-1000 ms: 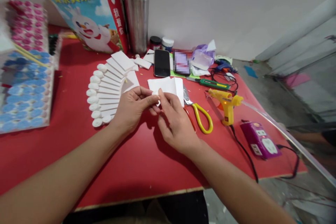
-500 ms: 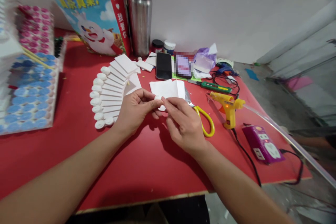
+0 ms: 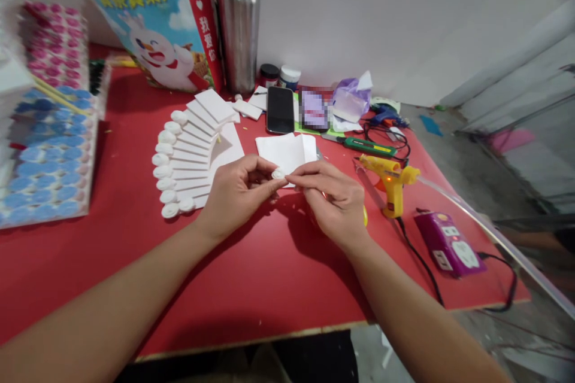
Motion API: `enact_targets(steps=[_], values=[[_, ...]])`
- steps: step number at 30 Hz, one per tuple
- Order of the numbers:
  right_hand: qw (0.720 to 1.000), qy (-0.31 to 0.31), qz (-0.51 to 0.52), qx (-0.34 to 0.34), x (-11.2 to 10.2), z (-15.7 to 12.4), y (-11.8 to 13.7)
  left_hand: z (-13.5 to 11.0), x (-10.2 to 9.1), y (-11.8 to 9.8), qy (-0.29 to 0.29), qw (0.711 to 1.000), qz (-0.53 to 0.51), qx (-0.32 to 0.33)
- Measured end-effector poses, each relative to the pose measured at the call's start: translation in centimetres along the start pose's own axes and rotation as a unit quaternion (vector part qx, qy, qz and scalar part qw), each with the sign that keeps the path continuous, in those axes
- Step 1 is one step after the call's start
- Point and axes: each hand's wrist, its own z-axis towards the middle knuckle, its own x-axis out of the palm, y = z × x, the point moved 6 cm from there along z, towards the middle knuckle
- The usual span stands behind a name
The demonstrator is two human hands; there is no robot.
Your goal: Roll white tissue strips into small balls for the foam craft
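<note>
A small white rolled flower [image 3: 278, 173] is pinched between the thumb and fingers of my left hand [image 3: 236, 194]. From the other side, my right hand [image 3: 338, 198] has its thumb and fingertips pressed together at the flower's right edge. Just behind lies a folded white paper sheet [image 3: 287, 148]. To the left, several white cards [image 3: 191, 158] are fanned out on the red table [image 3: 251, 287], with white rolled flowers [image 3: 164, 172] along their outer ends. Yellow-handled scissors [image 3: 365, 216] are mostly covered by my right hand.
On the right are a yellow glue gun [image 3: 390, 178], a purple power socket box [image 3: 451, 242] and a green cutter knife [image 3: 369, 146]. Behind sit a black phone [image 3: 280, 109] and a steel flask [image 3: 240, 36]. Trays of blue flowers [image 3: 49, 164] stand at left.
Both hands have shifted a little to the right with the flower, whose rolled face now shows more. My right hand has moved over the scissors' handles, hiding most of them.
</note>
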Motion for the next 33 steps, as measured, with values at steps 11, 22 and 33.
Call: enact_targets(steps=[11,22,33], values=[[0.997,-0.01,0.012,0.078,0.0,0.3,-0.6,-0.4,0.1,-0.6,0.003,0.998,0.062,0.034],[0.999,0.01,0.003,0.051,0.5,0.1,-0.3,-0.3,0.5,-0.3,0.023,1.0,-0.013,-0.015],[0.991,-0.021,0.029,0.128,-0.3,0.0,-0.8,0.5,1.2,1.0,0.058,0.973,-0.176,-0.134]])
